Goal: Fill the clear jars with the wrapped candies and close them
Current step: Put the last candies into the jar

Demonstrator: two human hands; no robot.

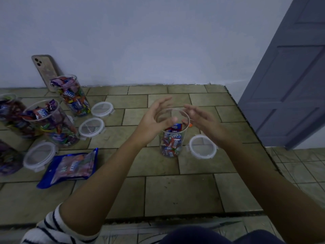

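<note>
A clear jar [171, 138], about half full of wrapped candies [171, 143], stands upright on the tiled platform in the middle. My left hand [156, 118] hovers at the jar's left rim with fingers spread and nothing in it. My right hand [200, 118] hovers at the right rim, fingers apart; a small orange candy [190, 126] shows just below it at the rim. The jar's clear lid [202, 147] lies flat to its right.
To the left stand several full, lidless jars [70, 95], [51, 124] with loose lids [102, 109], [91, 127], [40, 155] beside them. A blue candy bag [70, 168] lies flat. A phone [45, 71] leans on the wall. The platform edge [249, 120] drops off at right near a door [290, 76].
</note>
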